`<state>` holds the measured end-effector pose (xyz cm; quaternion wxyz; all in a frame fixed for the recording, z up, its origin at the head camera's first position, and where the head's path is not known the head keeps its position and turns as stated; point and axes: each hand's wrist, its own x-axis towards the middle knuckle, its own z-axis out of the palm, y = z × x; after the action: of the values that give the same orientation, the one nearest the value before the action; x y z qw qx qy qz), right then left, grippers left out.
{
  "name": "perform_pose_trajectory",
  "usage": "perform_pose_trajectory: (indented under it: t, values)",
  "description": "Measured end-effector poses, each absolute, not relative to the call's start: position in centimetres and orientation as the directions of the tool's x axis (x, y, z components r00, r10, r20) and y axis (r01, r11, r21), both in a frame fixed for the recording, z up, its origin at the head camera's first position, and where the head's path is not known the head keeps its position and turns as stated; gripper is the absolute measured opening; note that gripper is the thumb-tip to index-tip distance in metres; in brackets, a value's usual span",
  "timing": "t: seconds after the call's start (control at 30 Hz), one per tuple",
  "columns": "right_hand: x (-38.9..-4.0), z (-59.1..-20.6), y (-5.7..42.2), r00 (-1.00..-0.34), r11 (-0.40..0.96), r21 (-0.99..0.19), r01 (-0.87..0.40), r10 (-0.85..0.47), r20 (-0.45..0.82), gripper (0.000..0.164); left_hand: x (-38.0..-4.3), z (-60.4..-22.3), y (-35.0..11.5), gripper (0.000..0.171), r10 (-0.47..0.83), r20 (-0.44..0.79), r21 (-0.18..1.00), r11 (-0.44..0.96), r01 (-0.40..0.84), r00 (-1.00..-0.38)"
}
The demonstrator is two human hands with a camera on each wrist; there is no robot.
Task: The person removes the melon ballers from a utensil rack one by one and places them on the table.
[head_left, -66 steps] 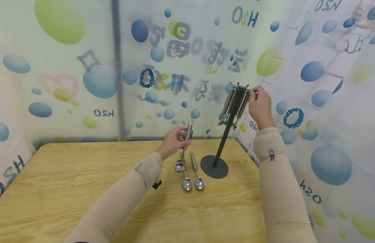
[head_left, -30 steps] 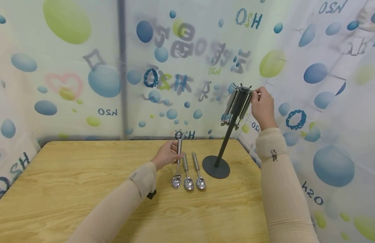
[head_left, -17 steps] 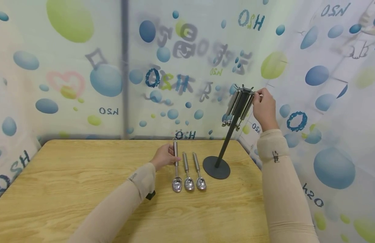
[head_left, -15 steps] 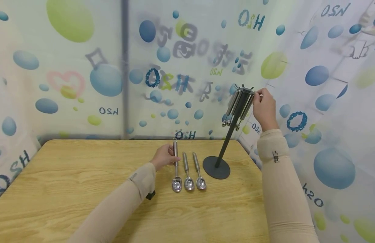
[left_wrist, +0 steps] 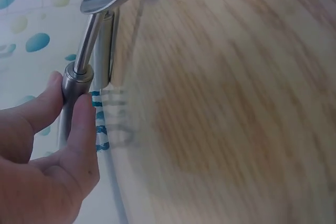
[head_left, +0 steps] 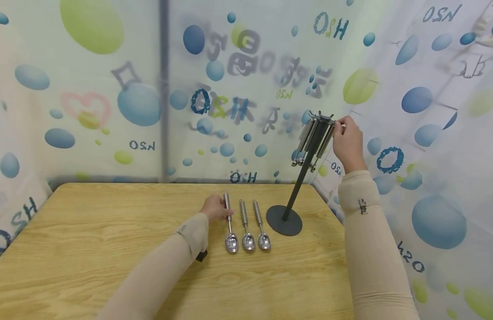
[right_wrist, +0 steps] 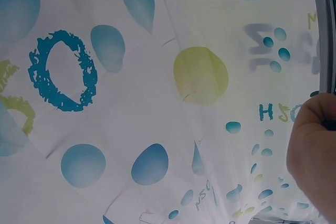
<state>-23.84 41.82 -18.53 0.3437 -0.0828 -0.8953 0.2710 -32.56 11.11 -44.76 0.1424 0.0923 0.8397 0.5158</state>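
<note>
My left hand (head_left: 213, 208) pinches the steel handle of an ice cream scoop (head_left: 232, 242) between thumb and fingers. The scoop's bowl lies on the wooden table. Up close in the left wrist view, thumb and finger press on either side of the handle (left_wrist: 68, 111). Two more ice cream scoops, a middle one (head_left: 248, 241) and a right one (head_left: 264, 241), lie beside it in a row, bowls toward me. My right hand (head_left: 347, 141) pinches the top of a tilted dark grey utensil stand (head_left: 298, 189) at its hooks. Several metal utensils (head_left: 304, 138) hang there, their lower ends small in view.
The stand's round base (head_left: 284, 220) is near the back right of the wooden table (head_left: 110, 249). Behind the table hangs a patterned curtain (head_left: 214, 146), and another curtain side (head_left: 438, 178) runs close along the right arm.
My left hand has carried its scoop left and down from over the others, laying it beside them and lowering the handle. My right hand stays at the stand's top.
</note>
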Motion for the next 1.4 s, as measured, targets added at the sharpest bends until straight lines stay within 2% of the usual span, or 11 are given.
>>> perform_pose_trajectory:
  t: [0.17,0.43,0.67,1.13,1.4]
  values:
    - [-23.8,-18.5,41.9,-0.753,0.84,-0.542,-0.03,0.338,0.565,0.039,-32.5,-45.4,11.4,0.02,0.307,-0.144,0.862,0.505,0.033,-0.941]
    - [-23.8,-18.5,41.8,-0.755,0.842,-0.538,-0.029,0.335,0.564,0.038,-32.6,-46.2,11.9,0.022,0.275,-0.193,0.862,0.505,-0.029,-0.942]
    - [-23.6,-18.5,41.8,-0.764,0.842,-0.539,-0.027,0.331,0.554,0.038,-32.3,-46.5,12.1,0.022,0.253,-0.178,0.837,0.546,-0.011,-0.951]
    - [-23.7,-18.7,42.0,-0.776,0.834,-0.551,-0.03,0.328,0.539,0.04,-32.3,-46.5,11.4,0.021,0.211,-0.258,0.845,0.522,-0.114,-0.943]
    - [-23.7,-18.5,42.3,-0.771,0.845,-0.533,-0.044,0.31,0.556,0.042,-33.1,-44.8,10.4,0.035,0.278,-0.188,0.792,0.611,0.022,-0.942]
